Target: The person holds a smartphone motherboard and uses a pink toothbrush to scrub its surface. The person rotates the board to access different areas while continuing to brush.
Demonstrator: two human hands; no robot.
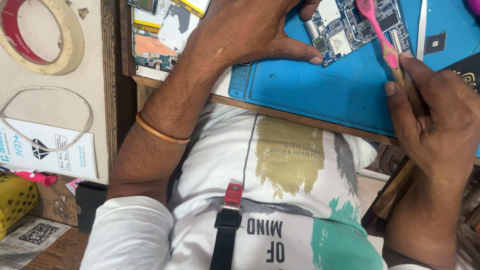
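Observation:
A blue circuit board [350, 27] lies on a blue work mat [330, 90] at the top of the head view. My left hand [245, 30] presses on the board's left edge, thumb tip at its lower corner. My right hand [440, 120] grips the handle of a pink toothbrush [380, 32], and the brush head rests on the board's upper part. A copper bangle [160, 132] circles my left forearm.
A roll of masking tape [42, 35] and a loose ring lie on the left bench. A white box [50, 150] sits below them. An opened phone with exposed parts [155, 37] lies left of the mat. A yellow container [15, 200] stands at the lower left.

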